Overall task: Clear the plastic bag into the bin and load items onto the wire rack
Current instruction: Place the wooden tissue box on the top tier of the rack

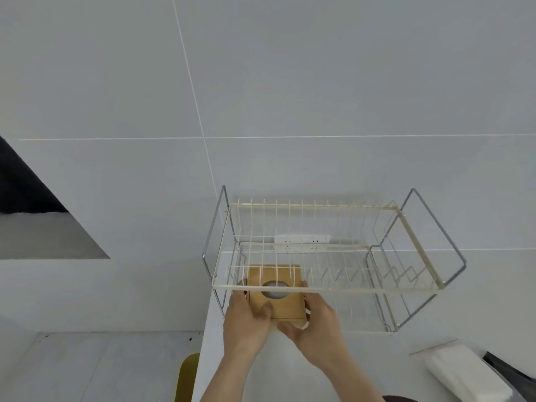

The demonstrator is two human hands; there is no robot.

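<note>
A two-tier cream wire rack [327, 288] with chrome side frames stands on a white counter against the tiled wall. A wooden box [287, 306] with an oval opening in its top sits at the left end of the rack's lower tier, partly under the upper tier's front rail. My left hand [246, 317] grips the box's left side, thumb across its top. My right hand [316, 320] holds its right side and front corner. The upper tier holds nothing that I can see.
The white counter [290, 372] ends at its left edge, where the floor drops away. A yellow-rimmed object [187, 375] shows below that edge. A white folded plastic pack [467, 375] lies at the right front, beside a dark object [510, 369]. A wall socket [301, 243] sits behind the rack.
</note>
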